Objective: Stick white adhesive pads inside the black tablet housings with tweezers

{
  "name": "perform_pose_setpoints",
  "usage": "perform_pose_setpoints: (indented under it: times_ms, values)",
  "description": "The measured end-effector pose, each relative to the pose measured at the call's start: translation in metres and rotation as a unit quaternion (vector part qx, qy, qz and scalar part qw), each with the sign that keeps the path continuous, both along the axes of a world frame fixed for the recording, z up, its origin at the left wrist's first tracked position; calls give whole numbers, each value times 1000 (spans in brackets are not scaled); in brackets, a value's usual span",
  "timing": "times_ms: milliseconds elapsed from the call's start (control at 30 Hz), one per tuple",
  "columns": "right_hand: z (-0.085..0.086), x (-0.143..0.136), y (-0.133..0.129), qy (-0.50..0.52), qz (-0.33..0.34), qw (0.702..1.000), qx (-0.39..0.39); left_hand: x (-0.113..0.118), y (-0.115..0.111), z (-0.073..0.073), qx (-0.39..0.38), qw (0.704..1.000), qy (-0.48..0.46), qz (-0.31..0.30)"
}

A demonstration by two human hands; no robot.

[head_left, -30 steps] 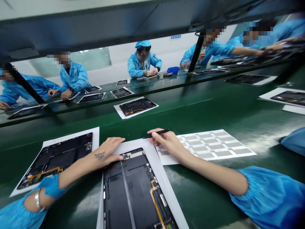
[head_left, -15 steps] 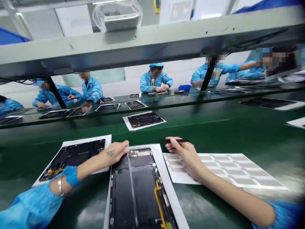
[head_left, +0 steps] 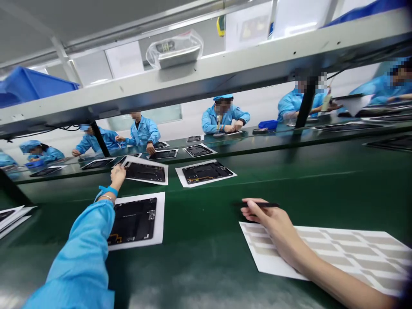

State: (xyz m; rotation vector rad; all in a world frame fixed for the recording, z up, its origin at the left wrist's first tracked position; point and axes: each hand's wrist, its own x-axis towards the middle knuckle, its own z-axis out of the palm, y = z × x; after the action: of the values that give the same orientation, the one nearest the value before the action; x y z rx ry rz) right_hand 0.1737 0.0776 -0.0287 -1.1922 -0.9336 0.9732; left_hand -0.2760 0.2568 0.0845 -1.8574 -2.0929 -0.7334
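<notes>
Far out at the left, my left hand point(head_left: 118, 175) grips the left edge of a white sheet with a black device housing point(head_left: 145, 171) on it; the sheet is tilted. Below it, another housing on white paper point(head_left: 137, 221) lies partly behind my left sleeve. My right hand point(head_left: 268, 216) pinches a thin black tool point(head_left: 264, 204) over the corner of a white sheet with rows of grey stickers point(head_left: 334, 253). Between the hands, farther back, a housing with an orange flex cable point(head_left: 206, 172) rests on paper.
A raised shelf point(head_left: 193, 77) crosses above the green bench point(head_left: 206, 274), with dark posts point(head_left: 307, 103) under it. A blue bin point(head_left: 38, 86) stands on the shelf. People in blue, one at the centre point(head_left: 225, 116), sit opposite. Papers point(head_left: 14, 219) lie at the left edge.
The housing that lay in front of me has moved to the far left with my left hand. My right hand keeps the tool near the sticker sheet. The view has shifted left.
</notes>
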Motion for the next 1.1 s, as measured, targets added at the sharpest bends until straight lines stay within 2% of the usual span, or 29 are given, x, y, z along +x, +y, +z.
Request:
perform_pose_setpoints:
  times_ms: [67,133,233,333,400,467,567,633,700,767,867,933,1000,1033,1100]
  values:
    - [1,0,0,3,1,1000,-4,13,6,-8,10,997,56,-53]
    - [2,-1,-1,6,2,1000,-8,37,15,-19,-7,980,123,-155]
    - [2,0,-2,4,0,1000,-8,84,32,-40,-79,910,218,-343]
    - [2,0,-3,-11,-2,1000,2,127,51,-60,-124,836,273,-459]
    - [2,-1,-3,-22,3,1000,19,146,62,-68,-126,813,293,-487]
    - [3,-1,-2,-32,9,999,42,157,71,-72,-120,803,306,-496]
    - [4,-3,-1,-51,2,997,65,159,73,-68,-112,796,323,-500]
    - [5,-5,-1,-58,-1,996,69,157,66,-61,-107,792,332,-501]
    - [5,-8,-1,-48,2,996,71,155,49,-48,-98,793,336,-499]
    - [7,-9,-1,-14,12,997,72,156,22,-30,-81,798,330,-497]
    - [17,-5,-1,44,33,997,56,162,-34,-3,-54,808,306,-500]
    - [28,5,-4,51,38,996,56,166,-79,8,-44,808,287,-513]
    - [40,15,-10,46,21,995,81,166,-127,6,-34,794,297,-529]
    - [45,19,-14,36,13,995,93,165,-152,-1,-27,781,288,-553]
    - [52,24,-27,8,2,994,110,162,-203,-23,-24,746,261,-613]
